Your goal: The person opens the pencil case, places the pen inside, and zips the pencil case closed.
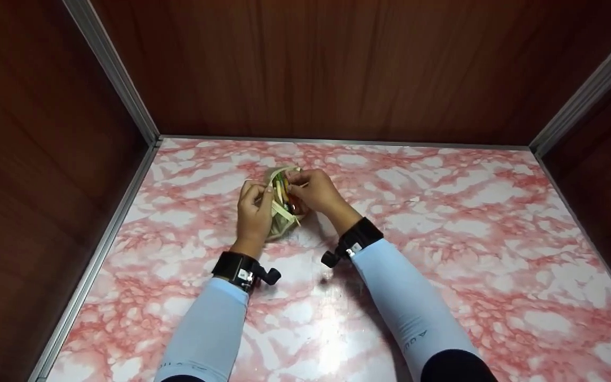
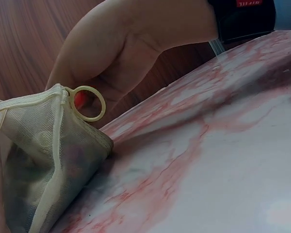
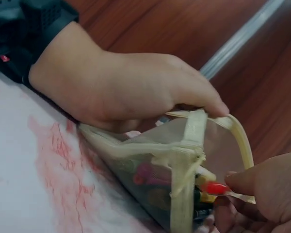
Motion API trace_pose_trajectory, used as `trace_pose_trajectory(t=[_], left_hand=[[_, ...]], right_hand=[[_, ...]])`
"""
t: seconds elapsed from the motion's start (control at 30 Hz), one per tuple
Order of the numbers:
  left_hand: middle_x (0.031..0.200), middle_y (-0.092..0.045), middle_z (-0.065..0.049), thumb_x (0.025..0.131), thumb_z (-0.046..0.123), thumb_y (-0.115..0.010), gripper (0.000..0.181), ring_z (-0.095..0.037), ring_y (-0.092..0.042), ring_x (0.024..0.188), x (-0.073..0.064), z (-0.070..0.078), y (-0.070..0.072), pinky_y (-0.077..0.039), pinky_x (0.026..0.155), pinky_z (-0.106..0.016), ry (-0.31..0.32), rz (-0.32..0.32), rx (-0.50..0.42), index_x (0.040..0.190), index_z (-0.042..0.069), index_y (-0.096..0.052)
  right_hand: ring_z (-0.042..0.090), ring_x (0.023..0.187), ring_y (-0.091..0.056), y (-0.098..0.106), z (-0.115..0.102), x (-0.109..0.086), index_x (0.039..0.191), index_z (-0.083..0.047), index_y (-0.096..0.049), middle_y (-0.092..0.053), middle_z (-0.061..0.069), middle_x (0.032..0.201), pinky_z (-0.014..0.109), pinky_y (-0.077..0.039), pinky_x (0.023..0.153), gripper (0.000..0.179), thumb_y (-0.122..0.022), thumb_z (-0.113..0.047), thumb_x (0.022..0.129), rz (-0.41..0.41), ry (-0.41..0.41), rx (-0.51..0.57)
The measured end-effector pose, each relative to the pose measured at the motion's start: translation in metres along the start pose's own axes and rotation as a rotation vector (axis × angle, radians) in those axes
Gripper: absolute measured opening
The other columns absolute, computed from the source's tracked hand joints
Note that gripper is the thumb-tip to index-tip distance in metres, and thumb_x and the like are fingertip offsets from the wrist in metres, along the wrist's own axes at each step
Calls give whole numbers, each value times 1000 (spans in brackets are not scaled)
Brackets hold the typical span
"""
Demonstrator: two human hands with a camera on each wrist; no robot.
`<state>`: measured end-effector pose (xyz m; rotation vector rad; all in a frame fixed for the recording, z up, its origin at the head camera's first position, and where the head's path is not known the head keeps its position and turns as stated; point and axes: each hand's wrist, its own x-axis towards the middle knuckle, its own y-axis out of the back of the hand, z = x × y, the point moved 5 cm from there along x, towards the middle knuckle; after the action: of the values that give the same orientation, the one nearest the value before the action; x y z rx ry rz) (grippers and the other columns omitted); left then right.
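Observation:
A pale yellow mesh zip pouch lies on the table with its mouth spread. Several pens and other coloured items show inside it. My left hand grips the pouch's near-left rim; in the right wrist view the left thumb presses on that edge. At the opening, my right hand pinches a small red thing with a pale end, seen between thumb and finger; I cannot tell its kind. A cream ring pull hangs at the pouch's corner in the left wrist view.
The table has a red and white marbled top. Dark wood panels with metal edging stand at its back and sides. A camera band sits on the left wrist and another on the right.

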<state>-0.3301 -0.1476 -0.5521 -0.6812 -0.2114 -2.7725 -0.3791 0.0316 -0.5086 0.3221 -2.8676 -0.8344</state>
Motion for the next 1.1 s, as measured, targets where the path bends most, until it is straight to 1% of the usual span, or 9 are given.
trace_pose_trajectory(t=[0.13,0.27,0.4,0.6,0.77,0.83,0.97,1.03,1.1], left_hand=[[115,-65,-11,111,12,-66,21,-20,-68,111,0,1,3,-59,104,-30,29,12,24,92,3,-67],[117,-63,-12,114,14,-62,21,-22,-69,113,0,1,3,-62,103,-32,66,18,3,97,2,-64],[119,-64,-12,115,16,-59,21,-23,-69,114,0,0,5,-63,100,-33,81,33,-7,99,4,-63],[119,-64,-14,115,13,-60,21,-21,-65,118,-1,1,5,-62,105,-30,57,30,-41,101,0,-66],[112,-62,-10,114,10,-60,20,-19,-62,113,0,1,2,-55,102,-27,23,12,-78,99,-2,-65],[110,-61,-8,114,8,-60,20,-21,-61,111,0,2,1,-52,101,-27,9,9,-95,98,-3,-64],[109,-62,-8,113,5,-60,20,-22,-62,110,0,3,-1,-54,100,-25,9,-2,-120,97,-6,-63],[110,-64,-8,113,6,-62,19,-20,-64,109,0,3,-2,-57,97,-25,22,-14,-124,97,-5,-64],[109,-66,-8,111,6,-65,18,-18,-65,106,0,2,-2,-60,94,-26,37,-27,-111,95,-3,-65]], right_hand=[[32,111,-80,-1,0,1,122,2,-85,-84,20,121,38,-63,97,21,-79,-2,102,24,1,-6],[22,91,-77,8,11,-5,116,4,-84,-84,22,113,28,-62,79,19,-74,3,100,63,-31,18],[13,74,-71,14,23,-11,114,5,-80,-82,20,105,21,-56,63,14,-71,1,103,102,-89,25],[14,67,-69,15,35,-15,132,3,-72,-80,19,104,24,-57,60,29,-70,-7,105,37,-143,-28],[15,72,-69,17,63,-5,145,2,-66,-77,10,95,29,-56,64,47,-73,-13,100,61,-139,-117],[18,80,-70,19,66,-6,138,2,-70,-77,8,94,31,-58,71,42,-74,-15,100,57,-158,-141],[22,84,-66,26,51,-18,103,-3,-80,-76,8,90,34,-56,77,13,-75,-15,104,32,-161,-165],[21,79,-63,29,49,-20,91,-6,-76,-71,6,84,33,-52,72,17,-73,-15,105,37,-151,-164],[18,71,-62,31,45,-21,90,-9,-72,-68,4,78,31,-50,65,19,-69,-16,107,36,-158,-114]])
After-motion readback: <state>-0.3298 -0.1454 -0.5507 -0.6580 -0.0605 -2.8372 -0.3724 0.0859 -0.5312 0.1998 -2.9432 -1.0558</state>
